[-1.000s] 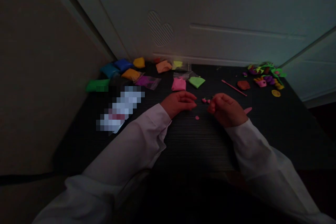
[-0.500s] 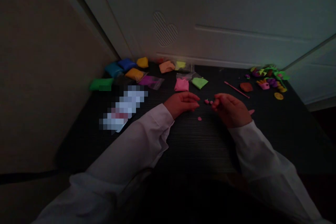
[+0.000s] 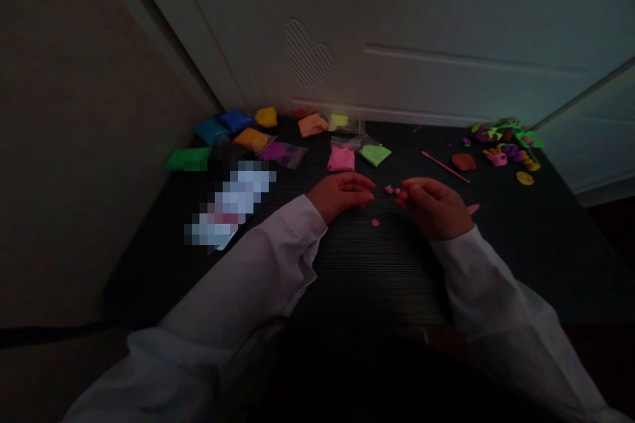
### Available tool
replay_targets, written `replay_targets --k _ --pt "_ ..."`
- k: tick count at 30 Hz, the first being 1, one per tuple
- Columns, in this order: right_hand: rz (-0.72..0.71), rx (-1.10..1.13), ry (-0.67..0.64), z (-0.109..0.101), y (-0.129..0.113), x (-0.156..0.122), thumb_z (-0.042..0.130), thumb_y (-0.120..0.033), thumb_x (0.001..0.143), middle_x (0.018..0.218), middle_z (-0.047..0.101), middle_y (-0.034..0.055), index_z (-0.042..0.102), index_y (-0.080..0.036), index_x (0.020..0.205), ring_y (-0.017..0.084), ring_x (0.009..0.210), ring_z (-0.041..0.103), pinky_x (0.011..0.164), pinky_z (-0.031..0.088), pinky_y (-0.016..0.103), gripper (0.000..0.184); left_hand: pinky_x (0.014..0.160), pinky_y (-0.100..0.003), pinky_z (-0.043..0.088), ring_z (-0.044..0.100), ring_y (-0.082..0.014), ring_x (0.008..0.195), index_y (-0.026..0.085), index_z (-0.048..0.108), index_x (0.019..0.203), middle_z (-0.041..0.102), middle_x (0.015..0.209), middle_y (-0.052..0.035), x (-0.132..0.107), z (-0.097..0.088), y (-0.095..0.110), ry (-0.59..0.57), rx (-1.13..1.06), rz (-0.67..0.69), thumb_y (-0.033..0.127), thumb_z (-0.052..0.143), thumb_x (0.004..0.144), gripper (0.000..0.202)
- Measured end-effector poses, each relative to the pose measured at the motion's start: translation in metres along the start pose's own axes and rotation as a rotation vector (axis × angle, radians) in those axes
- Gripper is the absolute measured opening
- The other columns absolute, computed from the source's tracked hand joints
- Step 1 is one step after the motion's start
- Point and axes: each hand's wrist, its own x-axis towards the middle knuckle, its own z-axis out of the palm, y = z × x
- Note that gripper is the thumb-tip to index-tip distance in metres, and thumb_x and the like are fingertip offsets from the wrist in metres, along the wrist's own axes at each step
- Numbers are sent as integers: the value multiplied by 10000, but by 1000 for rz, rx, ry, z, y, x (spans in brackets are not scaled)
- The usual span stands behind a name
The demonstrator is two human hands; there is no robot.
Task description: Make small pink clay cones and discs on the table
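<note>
My left hand point(image 3: 341, 195) hovers over the dark table point(image 3: 367, 277) with thumb and fingers apart and nothing between them. Across from it, my right hand point(image 3: 430, 207) is closed in a pinch; whatever its fingertips hold is too small or hidden to make out. Right at those fingertips are small pink clay pieces point(image 3: 389, 190), with a tiny pale bit on top of one. Closer to me, a flat pink clay disc point(image 3: 376, 223) lies on the table between the hands. A pink tool tip point(image 3: 473, 209) shows from behind my right wrist.
Behind my left hand are a pink clay packet point(image 3: 341, 159), a green one point(image 3: 376, 154) and several other coloured packets. A phone point(image 3: 233, 205) lies at left. To the right are a thin pink stick point(image 3: 445, 166), reddish-brown clay point(image 3: 464, 162) and colourful clay figures point(image 3: 510, 153).
</note>
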Motion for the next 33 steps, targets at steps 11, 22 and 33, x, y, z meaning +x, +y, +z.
replay_targets --k 11,22,33 --pt "41 58 -41 1 -1 -1 570 -298 676 768 600 -13 530 -230 837 120 767 559 655 435 259 180 588 -236 388 518 -59 569 119 521 810 563 648 6 1 -1 0 -13 -7 -2 148 615 579 252" --pt "-5 49 -79 0 -3 0 500 -385 710 485 472 -41 471 -195 633 88 466 455 502 386 248 207 583 -236 386 507 -51 554 121 526 805 568 666 3 1 -2 -2 -14 2 3 157 617 579 246" --pt "27 96 -44 -2 -3 -2 600 -252 652 557 557 -28 583 -202 715 86 543 514 538 417 235 83 586 -238 387 512 -51 547 119 525 802 569 651 6 1 -1 -1 -17 -3 1 145 616 577 244"
